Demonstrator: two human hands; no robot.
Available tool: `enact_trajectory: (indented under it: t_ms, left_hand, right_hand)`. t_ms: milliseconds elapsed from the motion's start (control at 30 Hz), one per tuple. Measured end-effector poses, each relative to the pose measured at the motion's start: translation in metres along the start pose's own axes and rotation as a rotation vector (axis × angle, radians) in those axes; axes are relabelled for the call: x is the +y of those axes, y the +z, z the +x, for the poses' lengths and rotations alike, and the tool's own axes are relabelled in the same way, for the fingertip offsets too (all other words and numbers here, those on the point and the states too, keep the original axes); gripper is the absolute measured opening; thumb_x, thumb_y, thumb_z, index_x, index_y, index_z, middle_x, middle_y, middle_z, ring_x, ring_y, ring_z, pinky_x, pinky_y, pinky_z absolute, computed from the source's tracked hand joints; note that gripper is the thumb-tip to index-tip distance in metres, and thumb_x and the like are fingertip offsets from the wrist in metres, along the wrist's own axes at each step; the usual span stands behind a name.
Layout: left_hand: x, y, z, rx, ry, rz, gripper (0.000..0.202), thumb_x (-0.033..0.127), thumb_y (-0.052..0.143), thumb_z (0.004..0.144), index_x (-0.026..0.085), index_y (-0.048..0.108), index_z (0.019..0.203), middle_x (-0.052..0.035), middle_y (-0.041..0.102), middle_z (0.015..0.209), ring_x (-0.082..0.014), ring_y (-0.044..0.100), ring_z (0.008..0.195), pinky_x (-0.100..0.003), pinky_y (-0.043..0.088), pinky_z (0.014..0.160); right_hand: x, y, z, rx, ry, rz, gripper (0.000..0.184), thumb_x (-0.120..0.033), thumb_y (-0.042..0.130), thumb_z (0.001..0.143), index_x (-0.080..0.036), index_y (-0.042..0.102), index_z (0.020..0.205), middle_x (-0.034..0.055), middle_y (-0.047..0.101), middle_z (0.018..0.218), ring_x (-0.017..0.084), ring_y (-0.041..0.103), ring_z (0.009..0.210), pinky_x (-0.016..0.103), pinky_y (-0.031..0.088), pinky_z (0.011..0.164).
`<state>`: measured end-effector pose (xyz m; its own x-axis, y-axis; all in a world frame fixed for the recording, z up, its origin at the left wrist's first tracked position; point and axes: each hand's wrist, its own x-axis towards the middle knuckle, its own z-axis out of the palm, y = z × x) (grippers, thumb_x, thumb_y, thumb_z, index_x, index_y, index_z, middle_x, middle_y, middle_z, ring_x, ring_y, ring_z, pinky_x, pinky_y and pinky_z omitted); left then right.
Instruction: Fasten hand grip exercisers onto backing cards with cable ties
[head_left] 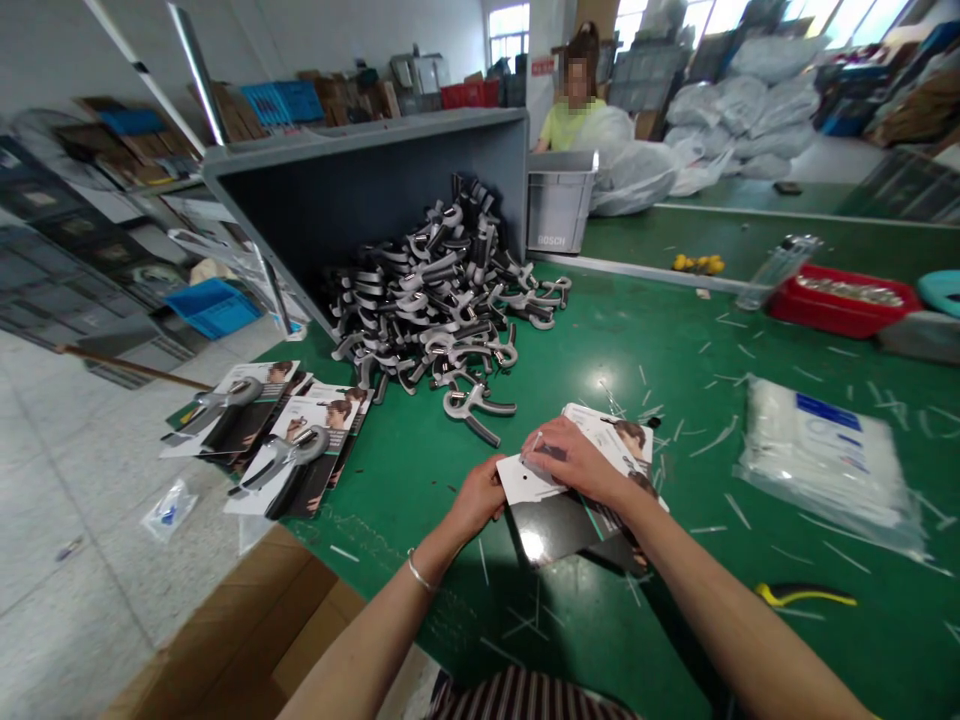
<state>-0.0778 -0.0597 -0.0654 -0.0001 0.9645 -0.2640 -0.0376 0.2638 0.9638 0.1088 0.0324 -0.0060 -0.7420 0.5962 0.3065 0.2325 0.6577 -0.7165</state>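
Right now, a glossy black-and-white card [559, 520] with a punched white end is being held on the green bench [420, 530], just in front of the person. Its edge is being gripped by the left hand [476, 497], fingers together, while the right hand [574, 462] is being pressed onto it, fingers also together. Beyond, hand grippers [442, 310] are lying heaped, beside carded grippers [262, 440].

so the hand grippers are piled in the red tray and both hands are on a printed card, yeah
No: the hand grippers lie piled on the green mat by a tipped grey bin, not in the red tray, as the head view shows. Both hands are on the printed card.
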Motion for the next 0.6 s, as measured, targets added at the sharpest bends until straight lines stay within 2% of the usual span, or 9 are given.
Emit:
enact_trajectory:
  t_ms: [100,200,333,467,600]
  left_hand:
    - [0.003,-0.011,0.001,-0.171,-0.056,-0.131,0.032,0.039,0.069,0.078,0.013,0.063,0.095,0.0009,0.063,0.067,-0.0068,0.051,0.043,-0.019,0.040,0.043]
    - [0.003,-0.015,0.007,-0.196,-0.114,-0.172,0.037,0.040,0.074,0.074,0.011,0.064,0.095,0.0021,0.060,0.059,-0.0058,0.048,0.039,-0.017,0.037,0.039]
    - [0.001,-0.010,0.012,-0.218,-0.138,-0.160,0.038,0.038,0.077,0.069,0.012,0.063,0.092,0.0045,0.057,0.056,-0.0043,0.043,0.035,-0.016,0.031,0.035]
    - [-0.002,0.000,0.008,-0.131,-0.086,-0.065,0.027,0.031,0.073,0.070,0.016,0.056,0.086,0.0059,0.057,0.057,-0.0068,0.047,0.036,-0.017,0.032,0.036]
    - [-0.008,0.013,-0.005,0.090,0.015,0.048,0.022,0.025,0.068,0.072,0.019,0.055,0.089,0.0062,0.059,0.063,-0.0055,0.042,0.036,-0.018,0.029,0.037]
  right_hand:
    - [0.000,0.000,0.000,-0.040,-0.007,-0.013,0.017,-0.031,0.057,0.096,-0.023,0.071,0.089,0.0011,0.073,0.090,0.018,0.062,0.092,0.036,0.038,0.090]
    - [-0.001,0.001,-0.001,-0.028,0.043,-0.020,0.018,-0.033,0.056,0.096,-0.023,0.071,0.091,0.0017,0.072,0.089,0.019,0.060,0.092,0.035,0.039,0.087]
    - [-0.002,0.003,-0.001,0.022,0.137,-0.038,0.018,-0.035,0.060,0.093,-0.023,0.070,0.086,0.0021,0.070,0.083,0.020,0.058,0.088,0.035,0.041,0.084]
    - [-0.002,0.005,-0.001,0.022,0.106,-0.037,0.017,-0.034,0.057,0.095,-0.024,0.071,0.093,0.0026,0.072,0.089,0.020,0.059,0.091,0.036,0.041,0.087]
    - [-0.001,0.006,0.000,-0.029,0.012,-0.061,0.017,-0.030,0.056,0.096,-0.024,0.072,0.098,0.0024,0.073,0.093,0.020,0.061,0.093,0.037,0.037,0.091]
